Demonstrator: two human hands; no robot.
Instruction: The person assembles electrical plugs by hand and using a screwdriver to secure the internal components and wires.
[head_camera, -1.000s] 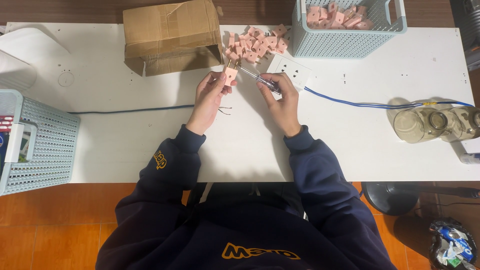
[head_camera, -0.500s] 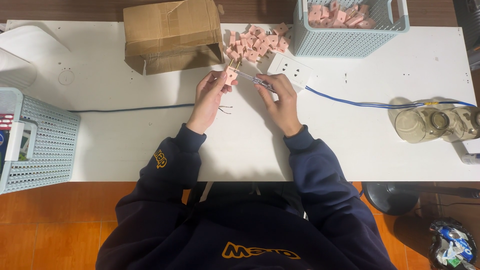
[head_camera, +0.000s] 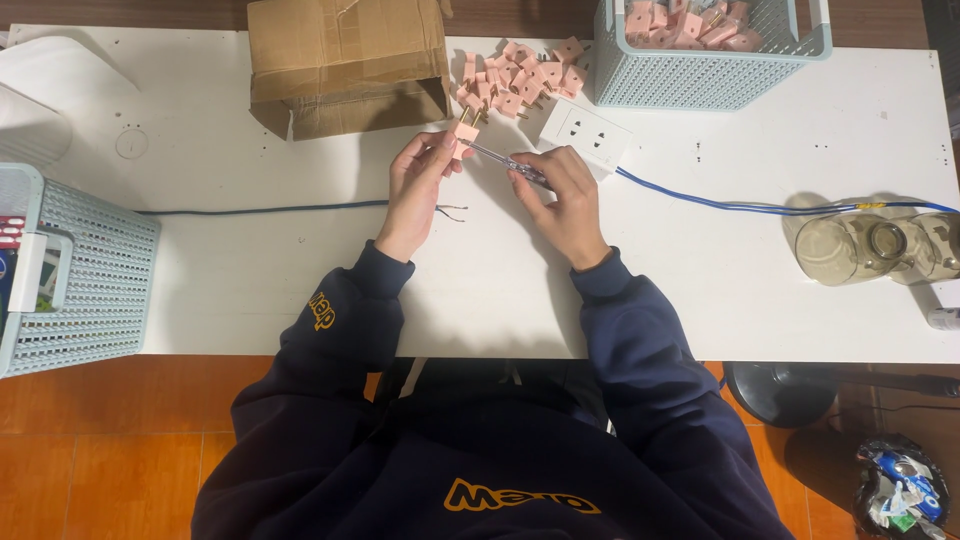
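So the left hand (head_camera: 418, 190) has a small pink plug (head_camera: 465, 133) pinched in its fingertips, brass prongs pointing up toward the far edge of the desk (head_camera: 250, 280). The right hand (head_camera: 565, 200) is wrapped around a thin screwdriver (head_camera: 500, 160), and the tip runs up and left to the plug; looks like it's touching it, but it's too small to be sure. Both hands sit around the middle of the desk, a bit toward the far side.

A blue cable (head_camera: 260, 209) comes in from the left edge and ends in bare wire tips just under the left hand. Another blue cable (head_camera: 700, 200) runs from the right edge to a white socket strip (head_camera: 586, 132) just beyond the right hand.

Along the far edge there's a loose pile of pink plugs (head_camera: 520, 75) between a cardboard box (head_camera: 345, 60) and a pale blue basket (head_camera: 710, 70) with more pink parts inside. A second pale blue basket (head_camera: 75, 270) hangs over the left edge, and a clear glass jar (head_camera: 860, 250) lies on its side near the right edge.
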